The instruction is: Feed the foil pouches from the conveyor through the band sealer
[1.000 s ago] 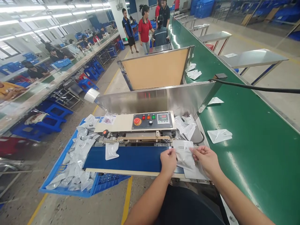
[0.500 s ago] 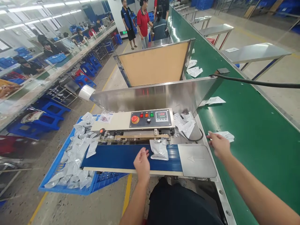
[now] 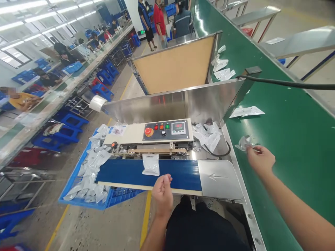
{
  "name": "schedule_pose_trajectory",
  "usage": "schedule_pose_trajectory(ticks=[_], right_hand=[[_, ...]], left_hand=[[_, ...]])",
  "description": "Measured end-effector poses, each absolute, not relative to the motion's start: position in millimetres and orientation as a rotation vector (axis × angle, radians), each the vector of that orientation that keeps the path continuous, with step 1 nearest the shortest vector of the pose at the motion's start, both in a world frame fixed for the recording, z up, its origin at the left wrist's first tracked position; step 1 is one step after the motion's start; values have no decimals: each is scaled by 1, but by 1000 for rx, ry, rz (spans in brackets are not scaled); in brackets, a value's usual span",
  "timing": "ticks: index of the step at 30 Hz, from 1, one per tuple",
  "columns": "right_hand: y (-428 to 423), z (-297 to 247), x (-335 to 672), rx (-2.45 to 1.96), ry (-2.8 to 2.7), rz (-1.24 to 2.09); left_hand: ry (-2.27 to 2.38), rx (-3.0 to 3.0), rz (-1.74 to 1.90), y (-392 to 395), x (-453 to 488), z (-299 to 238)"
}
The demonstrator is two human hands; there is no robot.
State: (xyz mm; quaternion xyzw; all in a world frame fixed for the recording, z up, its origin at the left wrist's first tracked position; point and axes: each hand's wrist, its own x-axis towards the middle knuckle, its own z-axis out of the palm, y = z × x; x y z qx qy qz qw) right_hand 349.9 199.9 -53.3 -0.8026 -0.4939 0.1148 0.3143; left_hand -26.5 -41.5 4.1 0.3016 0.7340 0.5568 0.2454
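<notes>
Here, a white pouch is over the green conveyor, its edge grasped by the right hand. The left hand — fingers curled in a loose clench — is by the front edge of the blue belt, near a second pouch; beyond, a blue crate holds more.

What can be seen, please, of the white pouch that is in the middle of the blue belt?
The white pouch is slightly glossy, roughly square, and looks like plastic film, with a small dark mark near its top. It seems creased toward the bottom. Its upper edge meets the front of the machine; its lower part lies over the blue belt. The left hand is close by, not touching it.
</notes>
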Motion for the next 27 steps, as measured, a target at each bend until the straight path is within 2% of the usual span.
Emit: schedule_pose_trajectory(ticks=[4, 7, 9, 12, 15, 22, 27], right_hand=[[146, 5, 301, -1753, -1298, 543], [107, 39, 258, -1563, -1392, 1018], [90, 48, 238, -1464, -1322, 1298], [78, 45, 230, -1402, -1117, 1526], [75, 34, 235, -1458, -1050, 1576], [99, 2, 211, -1684, -983, 1433], [125, -9, 186, -1623, -1163, 1584]], left_hand=[[1735, 1204, 1432, 1, 20, 14], [1547, 1288, 1363, 28, 48, 19], [1429, 1253, 1295, 37, 60, 18], [1410, 1146, 1253, 38, 62, 11], [1470, 1068, 1263, 35, 54, 0], [1531, 583, 1210, 58, 40, -24], [1571, 472, 1297, 68, 10, -30]])
